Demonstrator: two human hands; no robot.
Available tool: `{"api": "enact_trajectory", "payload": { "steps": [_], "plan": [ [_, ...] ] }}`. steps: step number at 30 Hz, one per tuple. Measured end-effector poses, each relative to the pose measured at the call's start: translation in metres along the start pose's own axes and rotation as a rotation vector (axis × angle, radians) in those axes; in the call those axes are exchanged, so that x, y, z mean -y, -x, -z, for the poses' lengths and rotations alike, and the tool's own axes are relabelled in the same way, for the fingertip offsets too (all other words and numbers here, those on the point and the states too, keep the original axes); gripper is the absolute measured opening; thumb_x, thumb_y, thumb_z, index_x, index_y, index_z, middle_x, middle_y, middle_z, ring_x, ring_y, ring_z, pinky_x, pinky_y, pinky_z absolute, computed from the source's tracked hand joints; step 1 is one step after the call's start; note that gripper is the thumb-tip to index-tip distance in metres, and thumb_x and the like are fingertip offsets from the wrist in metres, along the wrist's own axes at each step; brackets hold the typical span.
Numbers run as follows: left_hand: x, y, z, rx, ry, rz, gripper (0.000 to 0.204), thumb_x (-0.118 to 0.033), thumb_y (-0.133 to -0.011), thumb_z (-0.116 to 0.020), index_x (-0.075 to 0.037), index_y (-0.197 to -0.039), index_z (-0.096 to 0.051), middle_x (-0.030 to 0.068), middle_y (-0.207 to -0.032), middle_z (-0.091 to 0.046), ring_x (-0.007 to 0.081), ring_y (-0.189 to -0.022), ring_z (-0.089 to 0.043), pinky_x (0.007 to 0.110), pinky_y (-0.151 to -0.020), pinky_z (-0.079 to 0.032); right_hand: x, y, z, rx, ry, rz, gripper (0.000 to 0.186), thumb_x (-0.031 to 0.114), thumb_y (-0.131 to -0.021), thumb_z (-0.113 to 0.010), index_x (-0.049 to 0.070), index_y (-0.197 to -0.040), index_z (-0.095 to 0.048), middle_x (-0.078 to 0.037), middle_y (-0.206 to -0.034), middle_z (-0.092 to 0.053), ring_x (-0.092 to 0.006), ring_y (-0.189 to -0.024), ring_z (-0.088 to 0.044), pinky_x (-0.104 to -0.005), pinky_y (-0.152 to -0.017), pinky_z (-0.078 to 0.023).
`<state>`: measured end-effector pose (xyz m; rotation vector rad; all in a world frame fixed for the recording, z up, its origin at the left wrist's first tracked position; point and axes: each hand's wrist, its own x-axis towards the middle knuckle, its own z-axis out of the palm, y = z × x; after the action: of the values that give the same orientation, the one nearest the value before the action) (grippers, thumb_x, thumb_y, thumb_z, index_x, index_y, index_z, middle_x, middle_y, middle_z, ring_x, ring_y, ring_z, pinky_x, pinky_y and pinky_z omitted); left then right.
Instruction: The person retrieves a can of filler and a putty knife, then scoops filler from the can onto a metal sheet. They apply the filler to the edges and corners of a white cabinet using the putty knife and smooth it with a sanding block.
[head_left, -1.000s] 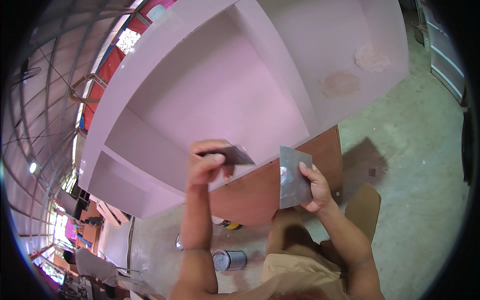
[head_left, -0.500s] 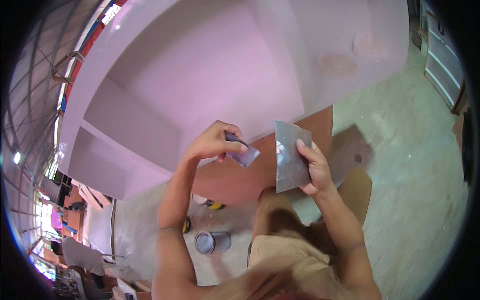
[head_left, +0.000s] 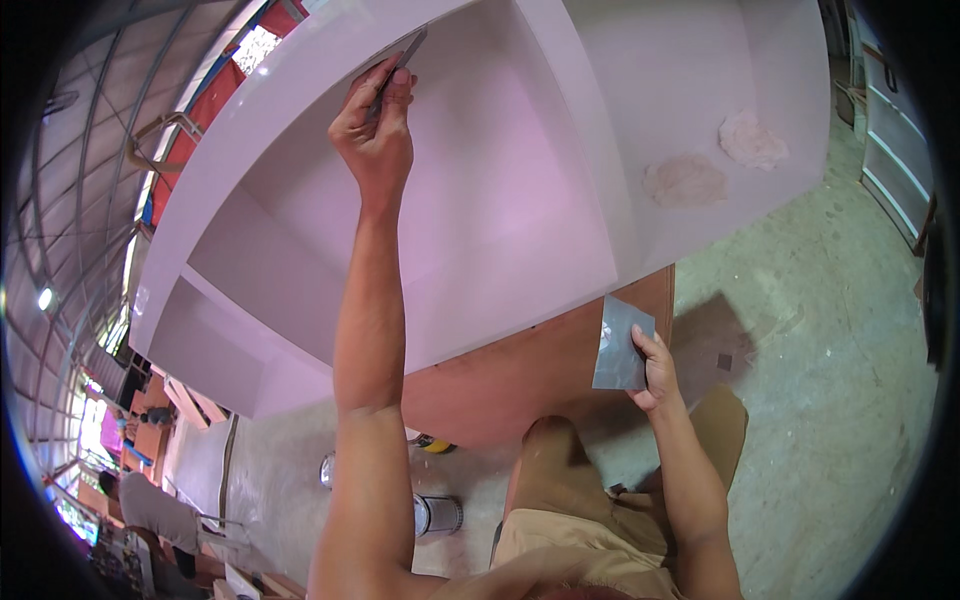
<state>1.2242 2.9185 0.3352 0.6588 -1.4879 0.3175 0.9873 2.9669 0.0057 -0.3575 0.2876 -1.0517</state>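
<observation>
My left hand (head_left: pixel 375 125) is stretched far forward, closed on a thin flat scraper (head_left: pixel 412 48). The scraper is edge-on, its tip at the upper inner edge of a pale pinkish-white shelf unit (head_left: pixel 490 230); whether it touches the surface I cannot tell. In my right hand (head_left: pixel 656 375) is a flat grey sheet (head_left: pixel 617 340), thumb on its face and fingers behind. I hold this sheet low, above my knees and in front of a reddish-brown panel (head_left: pixel 500 375) below the unit.
Two crumpled-looking pale patches (head_left: pixel 685 181) are in the unit's right compartment. Beside my left arm a can (head_left: pixel 438 514) stands on the floor, partly hidden. A person in a grey shirt (head_left: pixel 160 510) is at lower left. A framed panel (head_left: pixel 893 150) stands at far right.
My left hand has gone from near the right one, up and away to the unit's upper edge with the scraper. My right hand has lowered slightly with the sheet.
</observation>
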Motion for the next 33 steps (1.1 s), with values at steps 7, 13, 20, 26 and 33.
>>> {"api": "enact_trajectory", "payload": {
  "steps": [7,13,20,26,33],
  "plan": [
    [0.014,0.0,-0.024,-0.031,0.017,-0.06,0.018,-0.004,-0.09,-0.065,0.005,-0.105,-0.069,0.0105,-0.092,-0.068,0.0133,-0.081,-0.065,0.023,-0.072,-0.052,0.003,-0.003,0.008,-0.002,-0.004,0.006,0.026,0.021,-0.094,-0.059,0.008,-0.116,-0.053,-0.005,-0.101,-0.064,-0.0182,-0.09,-0.066,-0.0363,-0.078,-0.057],
    [0.009,-0.003,-0.046,-0.028,0.038,-0.022,0.019,-0.007,-0.09,-0.065,0.005,-0.104,-0.069,0.0103,-0.09,-0.068,0.0135,-0.08,-0.066,0.022,-0.068,-0.051,0.005,-0.004,0.001,-0.007,-0.018,0.021,0.024,0.02,-0.094,-0.06,0.008,-0.113,-0.055,-0.006,-0.098,-0.065,-0.0188,-0.087,-0.067,-0.0354,-0.076,-0.057],
    [0.009,-0.004,-0.063,-0.039,0.032,-0.042,0.018,-0.007,-0.089,-0.066,0.005,-0.103,-0.07,0.0096,-0.087,-0.068,0.0137,-0.076,-0.066,0.022,-0.065,-0.05,0.01,-0.004,0.005,0.001,-0.007,0.019,0.024,0.02,-0.094,-0.06,0.007,-0.113,-0.054,-0.006,-0.098,-0.065,-0.0183,-0.085,-0.067,-0.0351,-0.076,-0.057],
    [0.002,-0.006,-0.068,-0.034,-0.029,-0.066,0.016,-0.005,-0.088,-0.067,0.006,-0.099,-0.07,0.0075,-0.085,-0.068,0.0114,-0.072,-0.065,0.022,-0.059,-0.049,0.009,-0.004,0.005,0.022,-0.002,0.036,0.027,0.02,-0.094,-0.06,0.007,-0.116,-0.053,-0.006,-0.099,-0.064,-0.018,-0.087,-0.066,-0.0351,-0.076,-0.057],
    [-0.017,-0.01,-0.04,0.139,-0.433,-0.502,0.019,0.002,-0.082,-0.068,-0.003,-0.1,-0.072,0.0079,-0.086,-0.069,0.0085,-0.064,-0.058,0.022,-0.053,-0.044,0.008,-0.004,0.005,0.034,0.037,0.054,0.029,0.02,-0.094,-0.059,0.006,-0.118,-0.052,-0.006,-0.102,-0.064,-0.0183,-0.09,-0.066,-0.0357,-0.078,-0.057]
  ]
}}
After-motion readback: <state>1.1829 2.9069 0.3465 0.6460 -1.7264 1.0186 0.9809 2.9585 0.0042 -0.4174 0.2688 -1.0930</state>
